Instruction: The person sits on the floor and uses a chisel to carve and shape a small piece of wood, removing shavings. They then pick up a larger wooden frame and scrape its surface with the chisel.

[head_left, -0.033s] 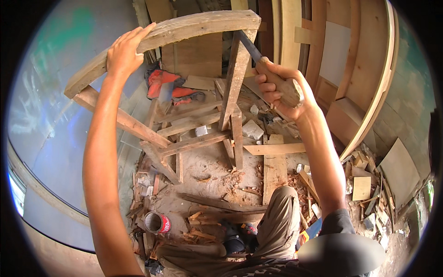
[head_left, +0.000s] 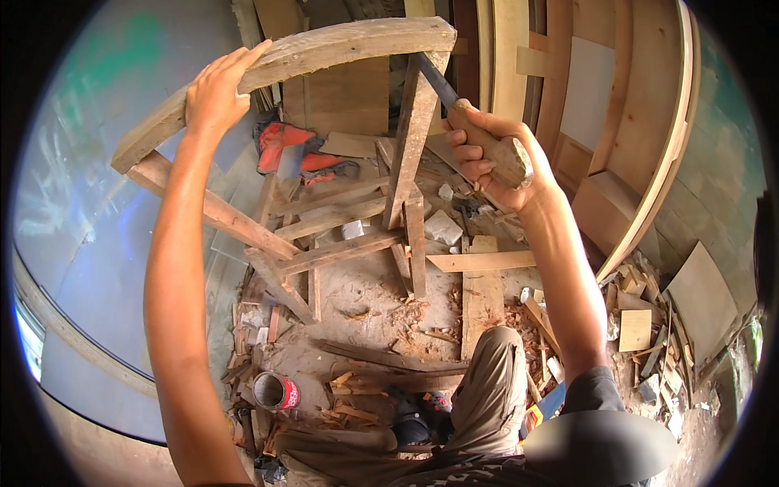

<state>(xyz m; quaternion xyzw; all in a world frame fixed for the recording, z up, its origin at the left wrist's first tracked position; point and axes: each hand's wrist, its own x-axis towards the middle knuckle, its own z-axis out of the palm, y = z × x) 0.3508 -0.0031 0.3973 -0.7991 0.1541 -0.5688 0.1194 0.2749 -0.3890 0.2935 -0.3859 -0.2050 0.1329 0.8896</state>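
A thick wooden beam (head_left: 349, 50) spans the top of a rough wooden trestle, sloping down toward the left. My left hand (head_left: 216, 93) grips it left of the middle, fingers over the top and thumb on the near face. In my right hand (head_left: 499, 158) is a chisel, its wooden handle (head_left: 505, 154) inside my closed fingers. The dark chisel blade (head_left: 439, 81) points up and left, to where the beam meets the upright leg (head_left: 412, 134). Its tip is at that corner; whether it has entered the wood I cannot tell.
Crossbars and braces (head_left: 345, 250) join the trestle's legs below. An orange and dark cloth (head_left: 296, 150) lies behind. A red-and-white can (head_left: 277, 391) stands by my left leg. Wood scraps and shavings litter the floor (head_left: 377, 288). Boards (head_left: 588, 97) lean at right; a grey panel (head_left: 97, 162) stands left.
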